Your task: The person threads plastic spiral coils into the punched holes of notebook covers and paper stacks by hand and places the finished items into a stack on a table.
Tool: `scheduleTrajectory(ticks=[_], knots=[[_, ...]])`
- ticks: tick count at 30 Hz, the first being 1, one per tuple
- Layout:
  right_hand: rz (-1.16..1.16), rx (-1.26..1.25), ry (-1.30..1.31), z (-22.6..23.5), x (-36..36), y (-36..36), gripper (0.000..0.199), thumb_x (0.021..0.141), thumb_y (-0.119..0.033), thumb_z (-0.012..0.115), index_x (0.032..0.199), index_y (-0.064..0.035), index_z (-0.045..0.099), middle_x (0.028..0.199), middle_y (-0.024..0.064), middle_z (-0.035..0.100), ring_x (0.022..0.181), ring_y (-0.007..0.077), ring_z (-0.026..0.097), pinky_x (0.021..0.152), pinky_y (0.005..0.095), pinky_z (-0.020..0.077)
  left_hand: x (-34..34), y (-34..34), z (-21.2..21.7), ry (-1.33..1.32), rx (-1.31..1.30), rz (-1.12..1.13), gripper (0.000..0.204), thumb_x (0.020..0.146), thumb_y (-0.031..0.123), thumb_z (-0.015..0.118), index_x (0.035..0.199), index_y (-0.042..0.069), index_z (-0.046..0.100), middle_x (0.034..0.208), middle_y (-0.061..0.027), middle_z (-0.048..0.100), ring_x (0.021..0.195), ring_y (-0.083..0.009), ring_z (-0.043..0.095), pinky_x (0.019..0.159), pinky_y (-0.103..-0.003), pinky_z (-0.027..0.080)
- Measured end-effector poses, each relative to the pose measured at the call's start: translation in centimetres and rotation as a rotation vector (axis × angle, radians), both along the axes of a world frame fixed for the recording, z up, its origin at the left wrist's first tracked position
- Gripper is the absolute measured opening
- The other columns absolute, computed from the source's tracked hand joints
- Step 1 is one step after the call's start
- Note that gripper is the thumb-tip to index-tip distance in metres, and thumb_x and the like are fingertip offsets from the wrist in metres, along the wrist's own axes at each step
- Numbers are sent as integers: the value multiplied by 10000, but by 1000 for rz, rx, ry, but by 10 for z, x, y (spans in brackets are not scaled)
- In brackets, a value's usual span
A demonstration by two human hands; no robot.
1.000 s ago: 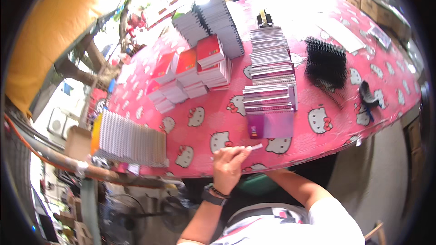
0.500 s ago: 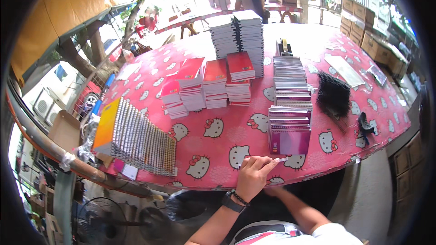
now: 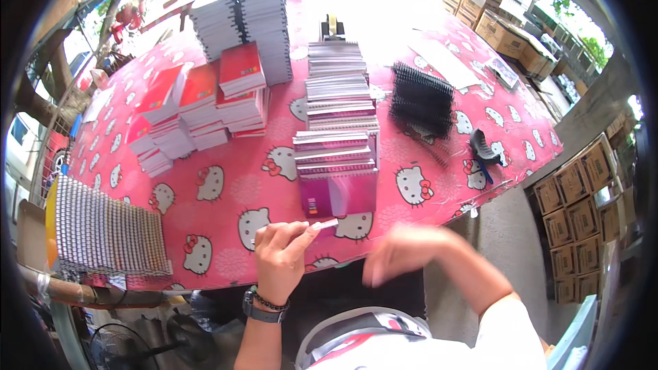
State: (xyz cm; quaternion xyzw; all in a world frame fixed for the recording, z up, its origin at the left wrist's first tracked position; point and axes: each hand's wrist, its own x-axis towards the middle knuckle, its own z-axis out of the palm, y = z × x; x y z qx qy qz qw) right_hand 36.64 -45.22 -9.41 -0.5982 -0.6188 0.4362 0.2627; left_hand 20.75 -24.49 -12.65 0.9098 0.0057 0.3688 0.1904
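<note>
My left hand (image 3: 282, 250), with a dark watch and beaded bracelet at the wrist, is closed at the table's front edge. Between its fingers is a thin, pale, flat strip (image 3: 329, 223), seen edge-on; its kind is unclear. Just beyond stands a row of purple-covered spiral notebooks (image 3: 353, 195), leaning one behind another. My right hand (image 3: 404, 250) is in the air over the front edge, right of the left hand. Motion smears its fingers, and nothing can be made out in it.
Red-covered booklets (image 3: 199, 89) stand in piles at the left, before tall stacks of bound pages (image 3: 264, 24). Spiral-bound books (image 3: 113, 233) fill the near left. To the right lie black binding coils (image 3: 421, 99) and a dark tool (image 3: 485, 151). Cartons (image 3: 582, 212) are stacked beyond the table.
The view has swung right, so the table's things sit further left. My right hand has risen from below the table edge into view. My left hand still grips the pale strip.
</note>
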Motion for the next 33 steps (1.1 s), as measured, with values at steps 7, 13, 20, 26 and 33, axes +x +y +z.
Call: scheduleTrajectory(ticks=[7,13,20,26,33], knots=[[-1073,140,-1096,-57,166,-3,247,770,-286,724,879,-70,680,927,128,619,955,293,593,853,400,483,12,-16,3,-34,-42,64,253,707,69,716,946,153,709,885,14,629,824,-192,562,727,-338,397],[-1098,262,-941,-48,164,4,179,770,-217,710,768,-56,634,873,117,625,909,290,591,815,405,476,7,-15,3,13,-62,55,230,716,114,752,933,169,697,835,31,607,788,-167,543,704,-328,372],[-997,309,-911,-59,163,5,210,791,-260,696,817,-57,652,866,120,640,883,300,595,796,403,475,11,-16,2,33,-54,35,218,702,153,771,905,171,693,814,42,602,773,-165,535,710,-323,363],[-981,356,-1059,-54,167,-2,193,878,-220,603,891,-31,636,832,160,629,856,335,596,772,425,478,16,-18,3,55,-73,19,226,699,151,771,911,163,693,812,36,603,781,-171,540,726,-332,375],[-790,495,-386,14,40,21,300,878,20,528,1160,-59,589,923,122,626,797,213,615,714,317,504,11,-13,-1,92,-73,73,244,683,200,784,912,170,704,803,36,606,772,-165,518,718,-332,342]])
